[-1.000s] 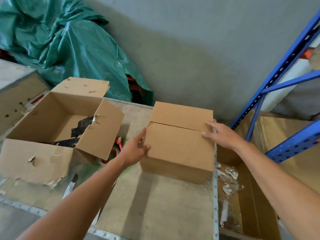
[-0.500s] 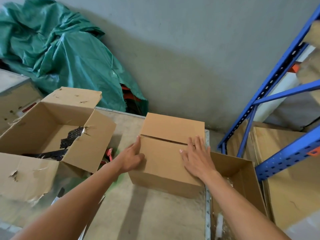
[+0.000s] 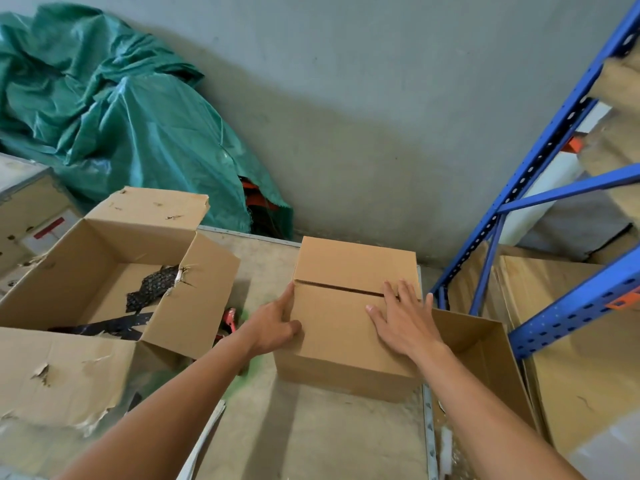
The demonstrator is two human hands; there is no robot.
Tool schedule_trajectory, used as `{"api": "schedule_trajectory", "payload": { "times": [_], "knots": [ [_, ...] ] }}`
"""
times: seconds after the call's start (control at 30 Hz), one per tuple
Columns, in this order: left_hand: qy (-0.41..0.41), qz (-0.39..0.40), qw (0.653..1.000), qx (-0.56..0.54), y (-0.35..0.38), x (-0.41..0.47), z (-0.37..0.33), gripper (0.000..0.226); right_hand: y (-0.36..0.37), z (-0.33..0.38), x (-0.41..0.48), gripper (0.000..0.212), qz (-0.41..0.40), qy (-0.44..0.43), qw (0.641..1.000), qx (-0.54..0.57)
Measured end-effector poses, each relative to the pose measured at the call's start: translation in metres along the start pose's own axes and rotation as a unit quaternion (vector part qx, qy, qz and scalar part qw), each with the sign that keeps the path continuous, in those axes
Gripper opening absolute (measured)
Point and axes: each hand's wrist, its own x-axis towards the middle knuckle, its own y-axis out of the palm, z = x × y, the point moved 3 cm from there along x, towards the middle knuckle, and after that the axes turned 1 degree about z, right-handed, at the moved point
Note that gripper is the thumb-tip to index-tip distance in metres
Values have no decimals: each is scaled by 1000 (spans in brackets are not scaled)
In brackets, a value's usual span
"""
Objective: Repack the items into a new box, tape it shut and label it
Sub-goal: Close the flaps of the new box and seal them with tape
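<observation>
The new box (image 3: 332, 341) sits on the surface (image 3: 311, 431), flaps folded down, seam untaped. My right hand (image 3: 405, 322) has slid in from the box's far corner and now lies flat, fingers straight, on its near flap; the left hand (image 3: 273, 329) braces its left wall, forefinger straight, gripping nothing (ready for taping, I judge). Left of the box, something red (image 3: 229, 317) is half hidden behind the torn old box (image 3: 86, 362); the new box's contents are unseen

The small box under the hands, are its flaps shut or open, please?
Shut: the small box has both flaps lying flat, with no tape on the seam.
</observation>
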Motion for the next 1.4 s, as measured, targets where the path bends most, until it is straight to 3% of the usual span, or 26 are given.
{"api": "schedule_trajectory", "payload": {
  "times": [0.1,0.17,0.23,0.37,0.53,0.7,0.83,1.03,1.2,1.4],
  "knots": [
    [29,-106,991,76,-28,-9,14,80,-3,27,5,70,-12,-4,1000,-7],
    [43,-236,950,197,-59,-19,35,74,-3,50,8,68,-27,-16,999,-7],
    [-6,-288,915,282,-87,-31,66,77,-5,76,9,66,-54,-38,998,-5],
    [-137,-214,921,296,-119,-43,132,92,-4,157,7,63,-97,-130,986,29],
    [-128,-161,937,284,-130,-40,160,94,31,271,5,57,-47,-244,960,126],
    [-104,-162,945,265,-130,-37,172,92,101,304,19,59,113,-43,964,236],
    [-94,-156,950,252,-129,-38,179,92,147,299,29,57,165,61,956,234],
    [-67,-167,957,230,-131,-38,180,90,145,299,33,27,113,92,960,238],
    [-63,-156,965,201,-133,-37,181,86,113,292,29,25,91,76,969,218],
    [-62,-102,979,165,-139,-33,188,90,37,282,2,25,69,35,959,273]
  ]
}}
